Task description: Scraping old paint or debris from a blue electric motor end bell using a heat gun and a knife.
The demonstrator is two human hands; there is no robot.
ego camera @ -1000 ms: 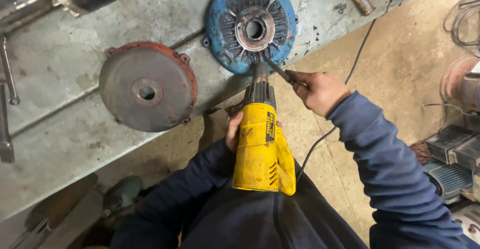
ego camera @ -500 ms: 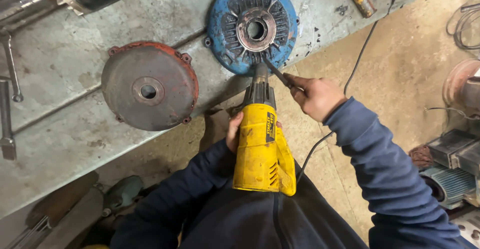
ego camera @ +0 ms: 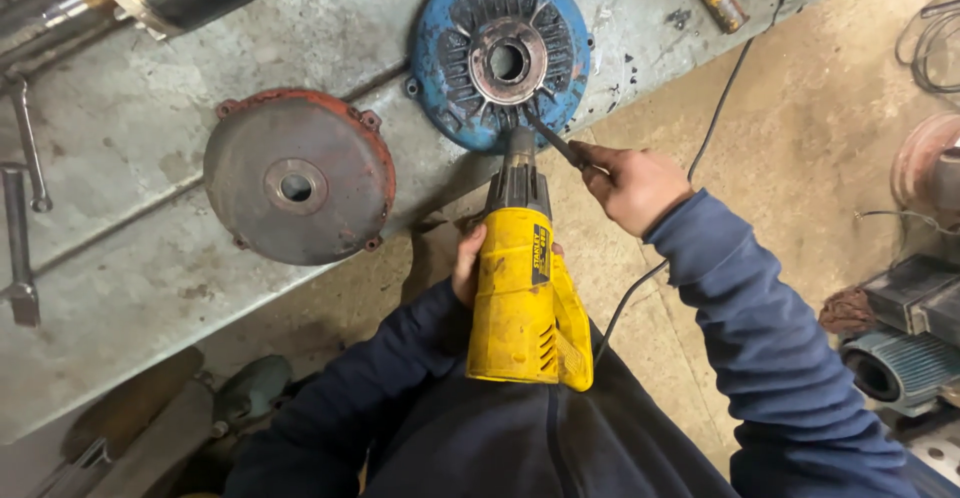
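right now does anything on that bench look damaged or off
The blue motor end cover has worn, chipped paint and a rusty centre bore. The red end cover is faded to grey, red only at its rim. Nothing is spilled or tipped.

A worn grey metal workbench (ego camera: 130,128) carries a round blue ribbed motor end cover (ego camera: 497,53), a rusty red domed cover (ego camera: 297,176), and steel wrenches (ego camera: 20,228).

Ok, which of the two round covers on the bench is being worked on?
On the grey metal bench, look toward its right end. It is the blue ribbed cover, lying open side up just beyond the yellow tool's nozzle. Its neighbour, the red-rimmed cover, is smooth.
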